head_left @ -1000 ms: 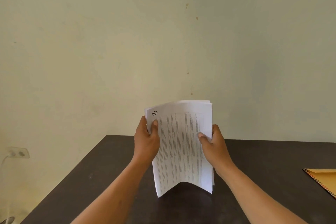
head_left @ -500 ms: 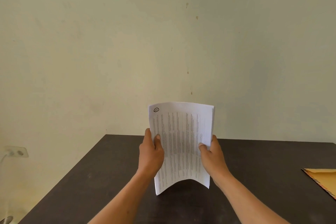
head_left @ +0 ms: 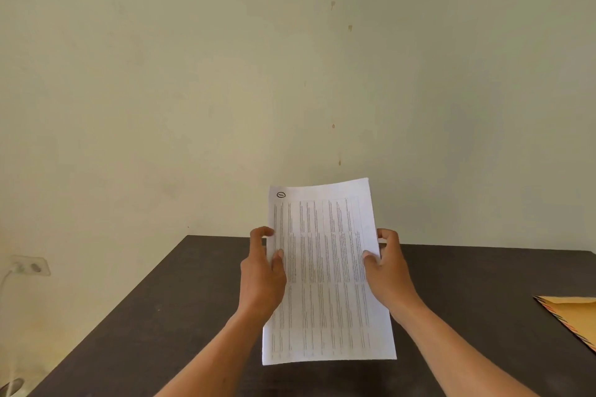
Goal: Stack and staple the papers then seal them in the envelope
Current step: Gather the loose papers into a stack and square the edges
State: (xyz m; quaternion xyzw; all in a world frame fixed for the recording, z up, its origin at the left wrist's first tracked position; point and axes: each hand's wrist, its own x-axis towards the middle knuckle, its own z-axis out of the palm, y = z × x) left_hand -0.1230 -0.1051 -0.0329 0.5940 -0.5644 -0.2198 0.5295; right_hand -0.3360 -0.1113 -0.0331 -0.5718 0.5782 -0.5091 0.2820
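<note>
A stack of white printed papers (head_left: 325, 271) is held tilted above the dark table (head_left: 167, 316), its printed side towards me and a small black oval mark at its top left corner. My left hand (head_left: 263, 277) grips the stack's left edge, thumb on the front. My right hand (head_left: 388, 271) grips the right edge the same way. A yellow-brown envelope (head_left: 577, 316) with a striped border lies flat at the table's right edge, partly cut off by the frame. No stapler is in view.
A plain pale wall stands right behind the table's far edge. A wall socket (head_left: 30, 266) with a white cable plugged in sits low on the left, beyond the table's left edge.
The stack has flattened from bowed and upright to a smoother, leaning sheet. Both hands have slid outward to its side edges, and its bottom edge no longer arches.
</note>
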